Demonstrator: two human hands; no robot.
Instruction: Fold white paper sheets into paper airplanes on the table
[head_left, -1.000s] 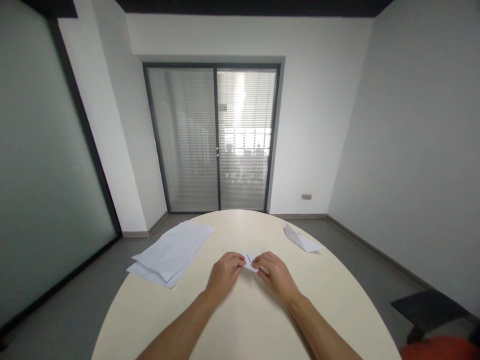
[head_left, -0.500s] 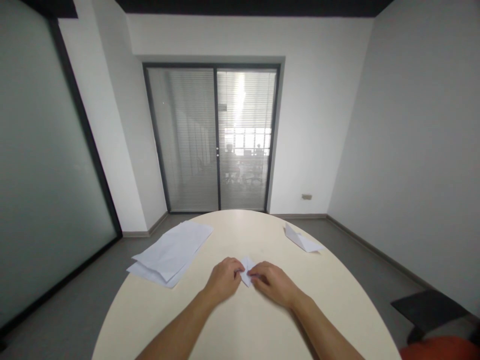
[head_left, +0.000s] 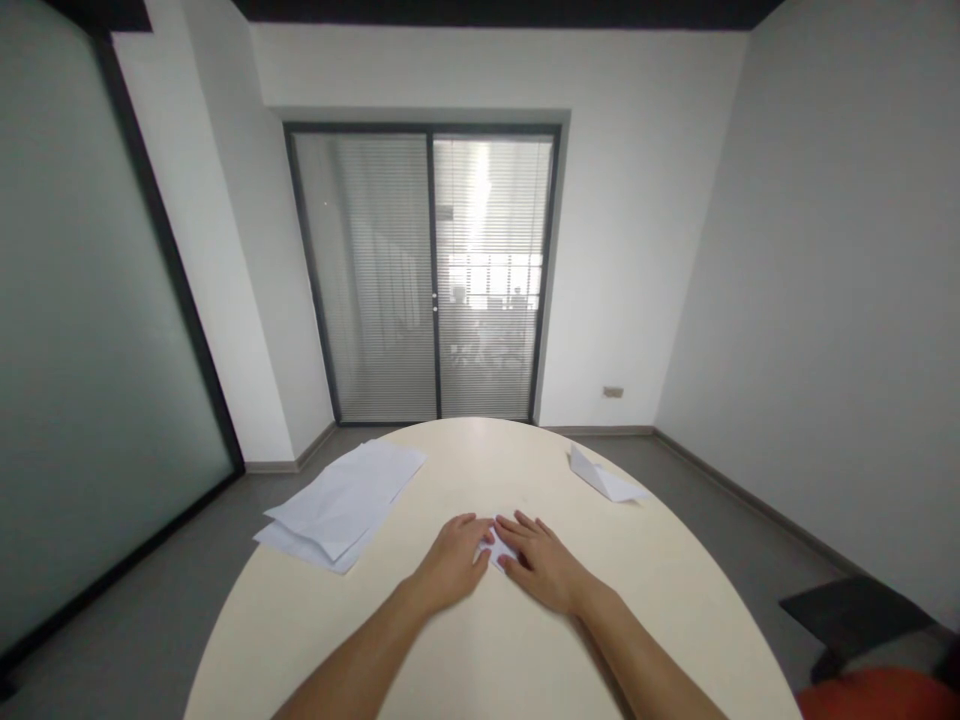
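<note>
One folded paper [head_left: 499,548] lies partly under left hand [head_left: 454,561] and right hand [head_left: 545,563], both outspread.

Small white folded paper [head_left: 496,549]; lies on cream tabletop [head_left: 480,650], partly covered; middle portion visible, full outline hidden.

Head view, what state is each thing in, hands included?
Small white paper piece: partly covered by both hands.
Bare left hand: open, touching that paper.
Bare right hand: open, fingers outstretched over it.
White rectangular paper sheets: loose, overlapping.
Angular white paper piece: folded, one flap raised.
Pale slatted blinds: lowered.
</note>
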